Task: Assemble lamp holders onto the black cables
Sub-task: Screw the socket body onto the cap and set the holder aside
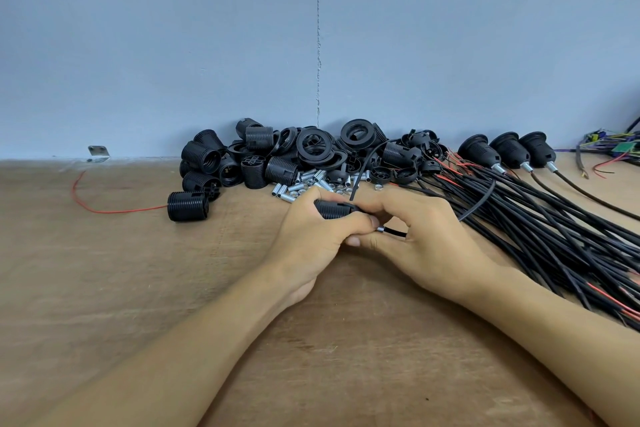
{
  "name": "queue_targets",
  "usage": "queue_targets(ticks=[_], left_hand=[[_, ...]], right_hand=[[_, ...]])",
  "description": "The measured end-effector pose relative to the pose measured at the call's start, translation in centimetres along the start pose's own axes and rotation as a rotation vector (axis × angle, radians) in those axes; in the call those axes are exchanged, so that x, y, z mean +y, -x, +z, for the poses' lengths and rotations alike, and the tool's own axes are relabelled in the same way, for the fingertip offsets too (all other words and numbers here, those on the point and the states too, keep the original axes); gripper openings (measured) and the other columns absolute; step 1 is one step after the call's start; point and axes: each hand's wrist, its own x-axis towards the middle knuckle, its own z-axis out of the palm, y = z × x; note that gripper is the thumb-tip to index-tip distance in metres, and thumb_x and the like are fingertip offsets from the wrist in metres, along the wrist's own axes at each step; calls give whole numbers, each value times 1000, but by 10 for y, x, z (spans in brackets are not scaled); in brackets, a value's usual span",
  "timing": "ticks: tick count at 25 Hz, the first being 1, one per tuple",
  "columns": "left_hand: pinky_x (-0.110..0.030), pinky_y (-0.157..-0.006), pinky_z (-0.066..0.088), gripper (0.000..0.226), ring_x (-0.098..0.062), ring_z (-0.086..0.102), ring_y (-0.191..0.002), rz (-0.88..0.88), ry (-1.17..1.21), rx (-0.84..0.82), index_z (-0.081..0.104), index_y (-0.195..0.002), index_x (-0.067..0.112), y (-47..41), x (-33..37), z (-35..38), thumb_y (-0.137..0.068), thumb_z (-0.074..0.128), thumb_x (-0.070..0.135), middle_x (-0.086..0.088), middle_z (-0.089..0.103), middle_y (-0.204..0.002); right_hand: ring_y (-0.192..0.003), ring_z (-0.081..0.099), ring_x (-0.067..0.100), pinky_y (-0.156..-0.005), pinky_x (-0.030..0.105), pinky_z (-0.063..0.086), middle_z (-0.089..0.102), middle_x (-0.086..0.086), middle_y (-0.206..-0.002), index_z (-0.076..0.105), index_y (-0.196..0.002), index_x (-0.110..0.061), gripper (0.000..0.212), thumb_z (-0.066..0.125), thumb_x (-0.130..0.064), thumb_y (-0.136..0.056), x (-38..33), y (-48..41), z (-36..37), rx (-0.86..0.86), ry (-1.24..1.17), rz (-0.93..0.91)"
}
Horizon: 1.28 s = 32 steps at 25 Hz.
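Note:
My left hand [311, 236] is closed around a black lamp holder [332, 209] near the middle of the wooden table. Right beside it, my right hand [426, 246] pinches a black cable [394, 231] with a small silver threaded tube at its tip, which meets the holder's end. That cable loops up and back over my right hand. A thick bundle of black cables [554, 236] with red wire ends lies to the right. Three assembled holders on cables [509, 149] lie at the back right.
A pile of black lamp holder shells and rings [277, 156] sits against the blue wall, with silver threaded tubes and nuts [304, 184] in front. One shell [187, 206] with a red wire [104, 208] lies left. Coloured wires [609, 149] sit far right.

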Motion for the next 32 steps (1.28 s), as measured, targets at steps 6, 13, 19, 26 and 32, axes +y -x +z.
queue_targets(ticks=[6, 13, 19, 26, 32], left_hand=[[-35, -84, 59, 58, -17, 75, -88, -7, -65, -32, 68, -97, 12, -1, 0, -3, -44, 86, 26, -7, 78, -88], [-26, -73, 59, 42, -18, 75, -85, -1, -18, -31, 66, -96, 12, 0, 1, -1, -60, 87, 19, -6, 79, -88], [-31, -88, 56, 45, -9, 72, -83, 40, -160, 7, 62, -108, 24, -2, 0, 2, -69, 84, 31, 4, 77, -85], [-19, -85, 48, 33, -1, 63, -98, 236, -696, 83, 64, -104, 31, -5, 3, -13, -79, 83, 21, 17, 68, -101], [-24, -89, 47, 27, -7, 61, -100, 371, -796, 124, 72, -107, 29, -9, -5, -10, -81, 81, 28, 11, 69, -103]], right_hand=[[-88, 62, 25, -81, 43, 50, 66, 7, -93, 62, -134, -22, 46, 73, -30, -91, -1, -1, -1, -70, 64, -91], [-91, 63, 17, -84, 36, 50, 67, -2, -96, 64, -129, -26, 40, 75, -28, -90, -2, -1, 0, -24, 22, -40], [-109, 60, 8, -96, 18, 43, 67, -8, -120, 60, -135, -20, 43, 68, -19, -93, 9, -4, -5, -60, 97, 26], [-100, 58, 7, -92, 31, 46, 68, -13, -109, 64, -117, -37, 35, 59, -9, -96, 29, -5, -10, -158, 131, 110], [-92, 61, 3, -85, 18, 46, 69, -12, -99, 71, -105, -34, 20, 63, -19, -95, 25, -9, -1, -25, 94, 205]])
